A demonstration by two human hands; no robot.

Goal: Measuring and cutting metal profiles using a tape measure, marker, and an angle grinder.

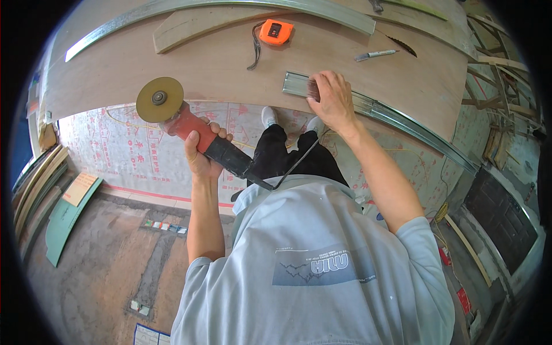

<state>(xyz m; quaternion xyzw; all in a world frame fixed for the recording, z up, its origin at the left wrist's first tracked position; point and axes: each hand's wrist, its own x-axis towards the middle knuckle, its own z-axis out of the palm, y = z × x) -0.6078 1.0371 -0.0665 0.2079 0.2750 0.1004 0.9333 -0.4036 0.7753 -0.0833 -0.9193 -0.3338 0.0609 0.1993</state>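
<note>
My left hand point(204, 150) grips a red and black angle grinder point(185, 123) by its body, held up in front of the workboard's near edge. Its yellowish cutting disc point(150, 102) faces upward, and a black cord trails from the rear end across my shirt. The fingers of my right hand point(334, 100) are closed over a shiny metal channel point(296, 84) near its left end. This channel lies along the near edge of the board, where a second metal length point(417, 126) continues to the right; whether the two are joined I cannot tell.
On the wooden board point(230, 75) lie an orange tape measure point(276, 32), a marker pen point(376, 54), a curved wooden strip point(190, 27) and a long bent metal channel point(230, 7). Wooden framing point(500, 86) stands at right. Boards point(43, 184) lean at left; yellow cable crosses the covered floor.
</note>
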